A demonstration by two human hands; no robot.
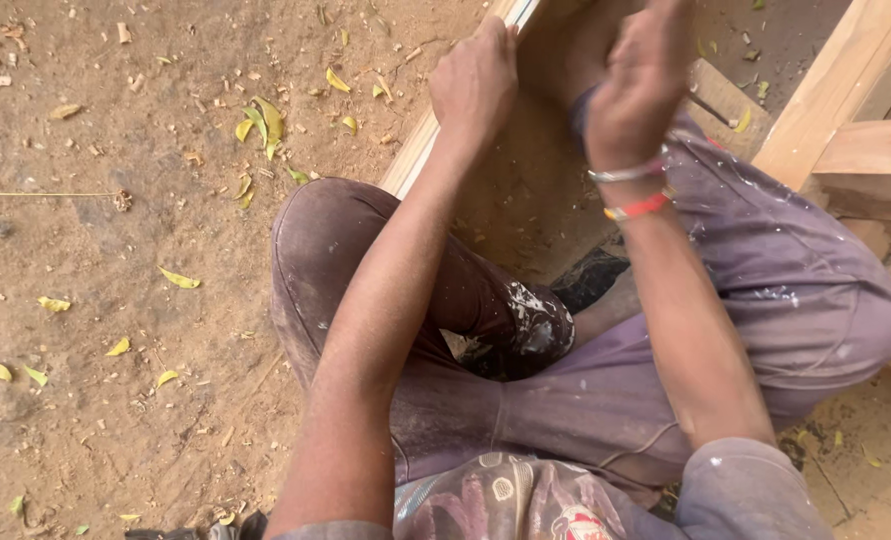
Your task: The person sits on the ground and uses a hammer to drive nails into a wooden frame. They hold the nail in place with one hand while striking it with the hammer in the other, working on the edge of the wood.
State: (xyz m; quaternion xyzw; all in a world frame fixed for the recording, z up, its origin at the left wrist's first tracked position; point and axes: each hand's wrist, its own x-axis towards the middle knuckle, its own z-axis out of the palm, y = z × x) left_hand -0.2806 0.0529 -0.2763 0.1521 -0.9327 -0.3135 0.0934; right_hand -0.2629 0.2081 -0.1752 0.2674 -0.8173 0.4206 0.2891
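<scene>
I sit on the ground with my legs folded, in dusty purple trousers (605,390). My left hand (475,80) is stretched forward and rests on the edge of a long pale wooden strip (410,160) that runs up toward the top of the view. My right hand (640,80) is raised beside it, fingers curled into a fist, blurred by motion; whether it holds something I cannot tell. Bangles and a red band (635,205) circle the right wrist. A bare foot (565,40) lies between the hands, near the strip.
Brown dirt ground (115,300) with wood chips and scattered yellow-green leaves (260,120) fills the left. Pale timber beams and stacked wooden frame pieces (855,120) stand at the right edge. Sawdust covers the ground between my legs.
</scene>
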